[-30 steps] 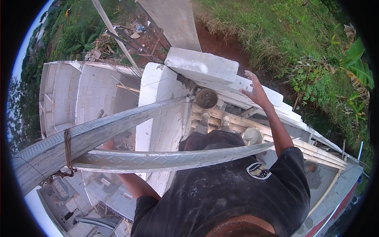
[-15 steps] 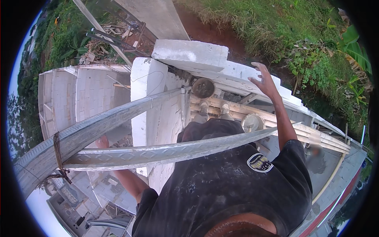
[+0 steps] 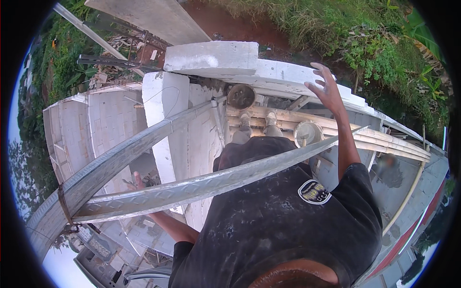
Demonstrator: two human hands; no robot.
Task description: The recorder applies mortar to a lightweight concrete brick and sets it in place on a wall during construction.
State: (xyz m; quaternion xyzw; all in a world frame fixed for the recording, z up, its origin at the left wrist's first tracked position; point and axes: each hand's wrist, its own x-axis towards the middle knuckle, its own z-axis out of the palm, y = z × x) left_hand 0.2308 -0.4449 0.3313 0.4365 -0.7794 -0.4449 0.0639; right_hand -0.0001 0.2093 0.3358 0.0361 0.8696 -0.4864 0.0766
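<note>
My right hand point(image 3: 324, 85) is raised over the top of the white block wall point(image 3: 283, 72), fingers curved and apart, holding nothing; contact with the blocks cannot be made out. My left hand point(image 3: 136, 181) shows behind a metal channel point(image 3: 230, 178), fingers apart and apparently empty, its palm partly hidden. That channel slants across my torso, up to the right near my right forearm. A second channel point(image 3: 120, 151) crosses at the left toward the corner, with rusty wire point(image 3: 64, 206) around it. An upright white block point(image 3: 161, 89) stands beyond my left hand.
A mortar bucket point(image 3: 241, 98) sits in the wall corner, another point(image 3: 307, 134) to the right. My shoes are on bamboo poles point(image 3: 283, 117) laid as a platform. Lower block walls point(image 3: 96, 120) lie far below at left; red soil and undergrowth lie beyond the wall.
The view has shifted and rotated slightly. The right end of the crossing channel appears higher. My right hand has risen slightly in the picture; my left fingers show more clearly above the channel.
</note>
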